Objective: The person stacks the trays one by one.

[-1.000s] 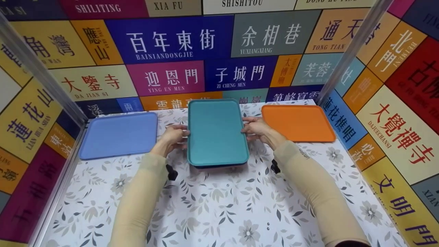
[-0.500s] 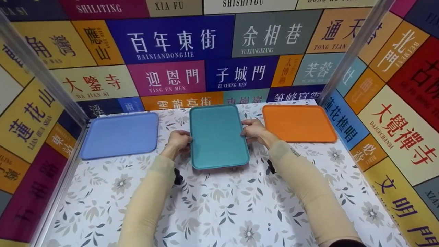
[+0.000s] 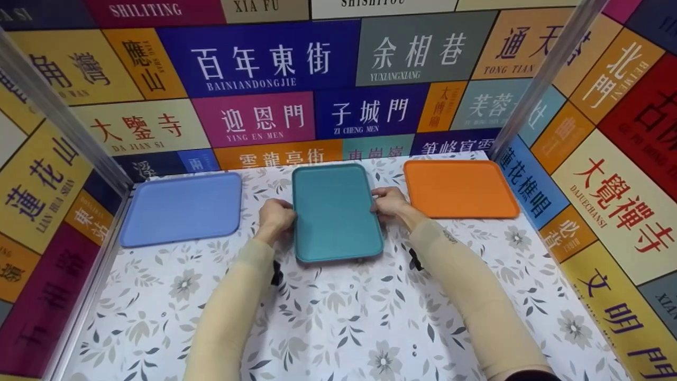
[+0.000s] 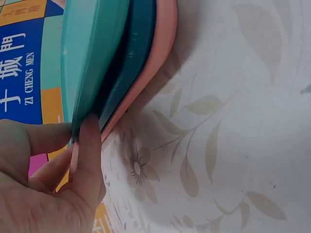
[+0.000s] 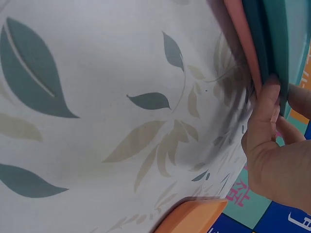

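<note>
We saw the left hand (image 3: 277, 217) and right hand (image 3: 390, 203) pinching opposite edges of a teal, rectangular, plastic-looking tray (image 3: 338, 211). Balance (we guessed) explained it.

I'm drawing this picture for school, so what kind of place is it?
It looks like a small booth, perhaps for practising or showing things: sign-covered walls on three sides, metal-looking posts in the corners, and a flowery tabletop.

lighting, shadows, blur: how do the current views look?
Head: bright, back wall lettering mostly readable, no strong glare on the teal tray; left wrist: dimmer, soft shadow on the tablecloth beside the pink tray; right wrist: also dim, similar shadow, no obvious motion blur.
</note>
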### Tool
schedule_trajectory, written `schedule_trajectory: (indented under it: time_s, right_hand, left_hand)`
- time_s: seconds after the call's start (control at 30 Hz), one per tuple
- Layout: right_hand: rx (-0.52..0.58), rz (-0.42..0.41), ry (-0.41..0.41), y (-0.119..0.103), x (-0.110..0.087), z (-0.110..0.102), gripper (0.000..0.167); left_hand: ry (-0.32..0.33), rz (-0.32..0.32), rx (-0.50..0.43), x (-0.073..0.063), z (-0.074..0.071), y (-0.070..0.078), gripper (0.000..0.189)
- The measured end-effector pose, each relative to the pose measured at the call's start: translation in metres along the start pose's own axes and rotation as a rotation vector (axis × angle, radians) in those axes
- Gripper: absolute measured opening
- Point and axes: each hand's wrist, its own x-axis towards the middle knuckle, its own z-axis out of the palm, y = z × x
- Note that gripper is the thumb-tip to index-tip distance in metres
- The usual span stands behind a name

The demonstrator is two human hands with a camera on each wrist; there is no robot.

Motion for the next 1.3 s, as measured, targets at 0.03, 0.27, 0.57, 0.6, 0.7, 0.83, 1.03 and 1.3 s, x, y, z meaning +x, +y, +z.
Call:
schedule_trajectory:
  time_s: [0.03, 0.27, 0.57, 0.6, 0.7, 0.83, 1.03, 1.3]
  right_hand:
    - [-0.001, -0.005, 0.002, 0.0, 0.0, 0.0, 0.064]
    - [-0.03, -0.019, 0.028, 0.004, 0.002, 0.001, 0.064]
    - [-0.088, -0.055, 0.055, 0.006, 0.002, 0.005, 0.058]
    - [-0.097, -0.058, 0.055, 0.007, 0.002, 0.005, 0.058]
    - [-0.119, -0.052, 0.061, 0.006, 0.003, 0.006, 0.056]
    - [-0.148, -0.028, 0.064, 0.004, 0.003, 0.005, 0.055]
    - [-0.24, -0.047, 0.062, -0.003, -0.001, 0.001, 0.054]
    - [-0.327, -0.065, 0.094, -0.016, -0.005, -0.001, 0.046]
  left_hand:
    - [0.014, 0.012, 0.023, 0.0, 0.0, 0.0, 0.035]
    - [0.041, 0.024, 0.057, 0.002, 0.002, -0.001, 0.031]
    - [0.042, -0.007, 0.025, -0.002, 0.005, -0.009, 0.03]
    - [0.039, -0.016, 0.014, -0.002, 0.005, -0.009, 0.03]
    - [0.035, -0.012, -0.01, -0.002, 0.005, -0.011, 0.031]
    - [0.031, 0.009, 0.009, -0.001, 0.004, -0.012, 0.03]
    - [-0.009, -0.006, 0.006, 0.001, 0.002, -0.01, 0.025]
    - [-0.022, 0.018, 0.02, 0.005, -0.016, -0.01, 0.025]
